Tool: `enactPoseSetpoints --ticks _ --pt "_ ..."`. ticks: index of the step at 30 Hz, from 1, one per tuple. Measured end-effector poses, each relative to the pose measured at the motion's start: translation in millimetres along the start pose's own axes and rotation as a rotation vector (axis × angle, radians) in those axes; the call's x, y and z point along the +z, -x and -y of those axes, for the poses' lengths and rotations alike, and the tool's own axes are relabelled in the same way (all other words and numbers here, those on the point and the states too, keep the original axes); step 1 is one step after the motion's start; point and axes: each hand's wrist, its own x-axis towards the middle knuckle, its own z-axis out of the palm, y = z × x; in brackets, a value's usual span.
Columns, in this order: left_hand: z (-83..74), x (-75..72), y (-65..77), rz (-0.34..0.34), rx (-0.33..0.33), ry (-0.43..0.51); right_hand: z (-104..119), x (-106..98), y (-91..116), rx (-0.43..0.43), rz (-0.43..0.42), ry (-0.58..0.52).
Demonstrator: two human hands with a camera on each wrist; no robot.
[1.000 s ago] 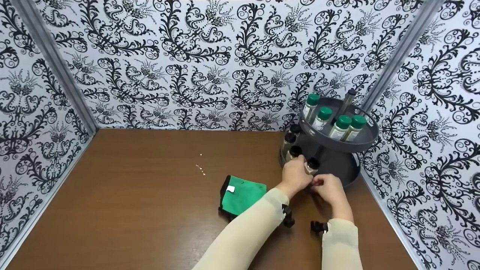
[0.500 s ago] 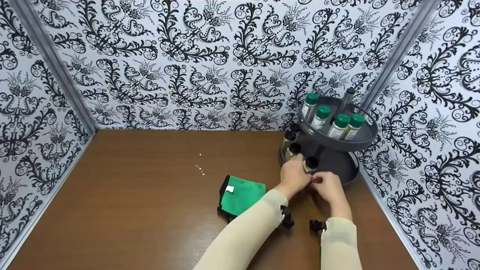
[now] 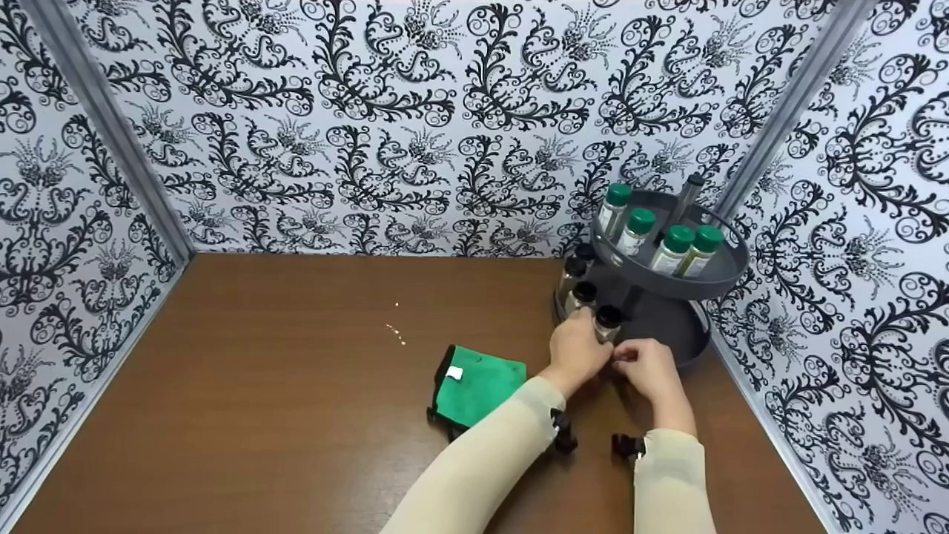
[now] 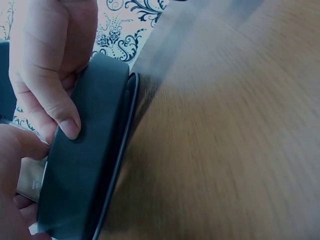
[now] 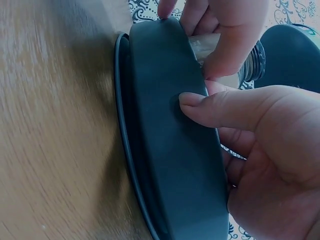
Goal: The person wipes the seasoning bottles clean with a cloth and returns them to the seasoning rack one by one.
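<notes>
Both hands are at the near side of a dark grey two-tier turntable rack. My left hand grips a clear spice jar with a black cap, standing just inside the wall of the lower tray. The right wrist view has the jar's clear body partly covered by the left hand's fingers. My right hand pinches the lower tray's wall, thumb on the outside and other fingers curled over to the inside. Several more black-capped jars stand to the left on that tray.
On the upper tray stand several green-capped jars, around a central post. A green cloth item with black edging lies left of the left forearm. Small white specks dot the brown table. Patterned walls enclose it.
The gripped jar and my left hand have shifted slightly left along the tray's near side. My right hand has stayed almost in place at the tray's wall.
</notes>
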Motion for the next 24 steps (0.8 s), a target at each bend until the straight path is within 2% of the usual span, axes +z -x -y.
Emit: enactPoseSetpoints --ticks 3,6,9,12,15,18,21,24 --pt "4.7 -2.2 2.5 -0.014 -0.010 0.035 0 2 -1 0.002 0.009 -0.007" --pt "9.3 -10.0 7.0 -0.032 0.009 0.076 0 3 -2 0.012 0.020 0.004" --pt "14.8 -24.2 10.9 -0.036 0.058 0.111 0 1 -5 0.016 0.033 0.021" --pt "26.2 -45.0 13.7 -0.028 0.130 0.138 1 -2 -11 0.016 0.049 0.020" --pt "46.7 -69.4 19.9 -0.004 0.207 0.163 1 -2 -15 0.028 0.064 0.011" --pt "72.1 -94.6 31.1 0.030 0.242 0.229 -2 -5 -16 0.036 0.058 0.016" --pt "98.9 -119.9 42.3 0.072 0.218 0.304 -3 -9 -17 0.022 0.022 0.033" --pt "126.4 -140.0 49.1 0.087 0.181 0.298 2 -18 -18 -0.010 -0.019 0.049"
